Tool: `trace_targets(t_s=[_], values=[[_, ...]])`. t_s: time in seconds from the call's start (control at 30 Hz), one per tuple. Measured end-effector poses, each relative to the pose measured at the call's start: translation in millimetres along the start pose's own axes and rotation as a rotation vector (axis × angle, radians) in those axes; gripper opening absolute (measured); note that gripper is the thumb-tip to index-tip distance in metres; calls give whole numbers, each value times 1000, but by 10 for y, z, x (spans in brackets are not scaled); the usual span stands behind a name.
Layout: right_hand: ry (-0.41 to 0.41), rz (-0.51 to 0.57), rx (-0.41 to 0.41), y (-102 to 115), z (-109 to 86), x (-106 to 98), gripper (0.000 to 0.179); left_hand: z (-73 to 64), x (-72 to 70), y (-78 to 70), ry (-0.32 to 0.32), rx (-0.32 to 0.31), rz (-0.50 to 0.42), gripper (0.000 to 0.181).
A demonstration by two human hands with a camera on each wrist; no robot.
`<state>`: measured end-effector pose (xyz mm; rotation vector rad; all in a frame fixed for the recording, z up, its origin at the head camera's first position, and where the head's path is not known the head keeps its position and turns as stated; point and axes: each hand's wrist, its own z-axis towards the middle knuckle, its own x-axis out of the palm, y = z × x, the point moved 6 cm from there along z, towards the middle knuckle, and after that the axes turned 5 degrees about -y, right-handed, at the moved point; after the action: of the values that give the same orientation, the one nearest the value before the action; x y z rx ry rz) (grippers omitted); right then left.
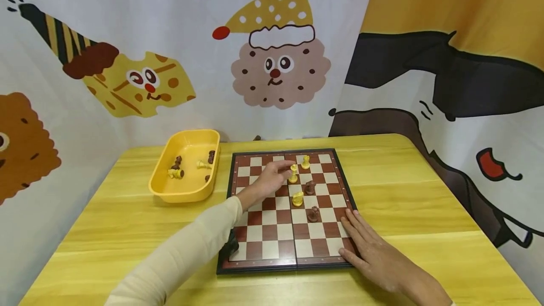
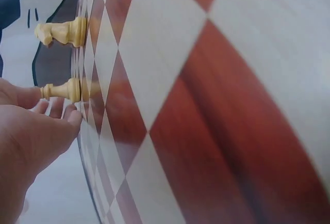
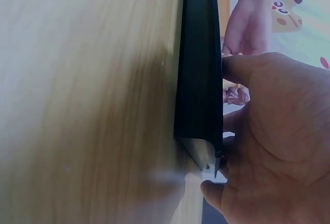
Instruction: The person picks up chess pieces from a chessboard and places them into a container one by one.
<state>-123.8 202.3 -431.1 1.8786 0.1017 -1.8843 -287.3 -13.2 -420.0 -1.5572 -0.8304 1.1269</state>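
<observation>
My left hand (image 1: pixel 268 181) reaches over the far half of a red-and-cream chessboard (image 1: pixel 269 249) and pinches the top of a tall yellow chess piece (image 2: pixel 69 89) between thumb and fingers. That piece stands upright, its base right at the board, its top partly covered by the fingers. Close by stand a yellow piece (image 1: pixel 305 162) behind it, a yellow knight (image 1: pixel 297 199) nearer me, a brown knight (image 1: pixel 310 188) and another brown piece (image 1: pixel 313 214). With fingers extended, my right hand (image 1: pixel 376 251) rests on the board's right edge.
Left of the board, a yellow plastic tray (image 1: pixel 180 197) holds several yellow and brown pieces lying loose. A dark object (image 1: pixel 231 243) shows at the board's left edge beside the left sleeve. Behind the wooden table (image 1: pixel 408 178) hangs a cartoon-printed curtain (image 1: pixel 204 84).
</observation>
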Motion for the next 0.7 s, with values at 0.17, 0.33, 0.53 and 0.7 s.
trace_targets(t_s=[0.17,0.33,0.53,0.7], values=[[5,-14,-6,2,11,-4,68,68,-5,9,-17,-3,-21,29],[6,-13,5,-5,7,-12,69,85,5,2,-12,23,-20,26],[11,-15,0,0,16,-10,68,91,-9,28,-34,-7,-38,26],[8,-15,-4,-4,6,-3,68,97,2,43,-35,-12,-44,27]])
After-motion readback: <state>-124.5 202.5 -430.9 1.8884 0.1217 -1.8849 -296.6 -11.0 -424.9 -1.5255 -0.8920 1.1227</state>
